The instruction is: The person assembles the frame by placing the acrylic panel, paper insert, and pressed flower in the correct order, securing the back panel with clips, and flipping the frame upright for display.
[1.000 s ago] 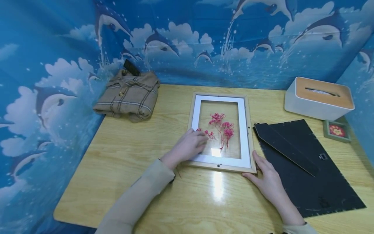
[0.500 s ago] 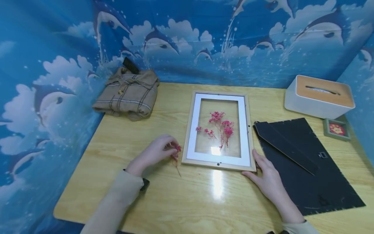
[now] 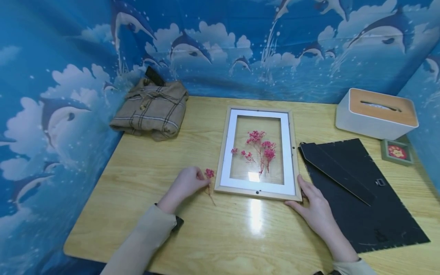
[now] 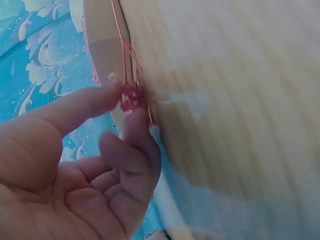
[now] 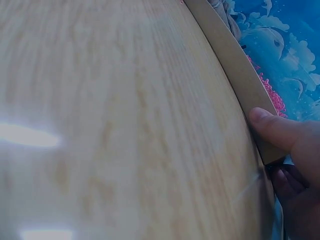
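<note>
A small pink dried flower sprig [image 3: 209, 173] with a thin stem is pinched between the thumb and index finger of my left hand [image 3: 187, 185], just left of the picture frame. In the left wrist view its pink head [image 4: 132, 97] sits at the fingertips. The light wooden picture frame [image 3: 237, 191] lies flat, with a white mat and clear pane. Several pink sprigs [image 3: 269, 151] lie within it. My right hand [image 3: 316, 212] holds the frame's near right corner, thumb on the front side [image 5: 235, 65] and fingers along the right side.
A black backing board [image 3: 354, 225] with a stand leg lies right of the frame. Behind it are a white tissue box [image 3: 364, 122] and a small green frame [image 3: 396, 152]. Folded plaid cloth [image 3: 151, 110] rests at the back left. A dolphin-print curtain [image 3: 213, 57] surrounds the table.
My left hand has moved left off the frame onto the table and picked up a sprig, now held upright by the frame's left side. The right hand has stayed at the corner.
</note>
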`<state>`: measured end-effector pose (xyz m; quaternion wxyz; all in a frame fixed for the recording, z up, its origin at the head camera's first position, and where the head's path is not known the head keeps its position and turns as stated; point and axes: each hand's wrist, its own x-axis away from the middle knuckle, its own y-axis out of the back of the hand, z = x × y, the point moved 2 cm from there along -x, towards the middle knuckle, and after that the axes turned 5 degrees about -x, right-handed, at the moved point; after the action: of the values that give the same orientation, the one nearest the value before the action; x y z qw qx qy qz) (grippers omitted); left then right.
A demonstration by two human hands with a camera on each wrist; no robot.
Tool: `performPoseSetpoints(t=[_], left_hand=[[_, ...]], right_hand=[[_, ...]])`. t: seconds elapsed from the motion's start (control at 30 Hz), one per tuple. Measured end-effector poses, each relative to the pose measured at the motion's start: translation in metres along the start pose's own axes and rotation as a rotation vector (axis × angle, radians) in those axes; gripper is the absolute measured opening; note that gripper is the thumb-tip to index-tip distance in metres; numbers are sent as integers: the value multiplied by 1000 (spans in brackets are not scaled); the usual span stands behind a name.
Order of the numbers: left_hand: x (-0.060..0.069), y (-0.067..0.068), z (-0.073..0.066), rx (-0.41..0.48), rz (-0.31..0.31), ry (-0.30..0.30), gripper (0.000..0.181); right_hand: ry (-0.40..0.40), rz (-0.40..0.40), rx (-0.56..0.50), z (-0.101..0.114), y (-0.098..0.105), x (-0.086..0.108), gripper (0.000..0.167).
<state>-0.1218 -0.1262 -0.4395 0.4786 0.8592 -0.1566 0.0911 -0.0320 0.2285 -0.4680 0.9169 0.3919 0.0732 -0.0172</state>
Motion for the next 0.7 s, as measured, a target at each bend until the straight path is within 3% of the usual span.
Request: performPoseSetpoints(t=[0.17,0.33,0.47,0.6,0.7], left_hand=[[-4,0,-1,6,-18,5,11],[-7,4,1,107,-7,25,10],[-9,15,1,195,-53,27,12],[-14,27,-11,249,-123,7,12],[-21,29,-28,296,-151,-18,10]], right_hand=[[-2,0,-4,-2,-1,0,88],[-4,-1,-6,-2,-2,0,89],[-8,2,-6,-1,-2,0,88],[-6,-1,-6,-1,-1,0,88],[1,-7,-6,-1,-1,1,89]])
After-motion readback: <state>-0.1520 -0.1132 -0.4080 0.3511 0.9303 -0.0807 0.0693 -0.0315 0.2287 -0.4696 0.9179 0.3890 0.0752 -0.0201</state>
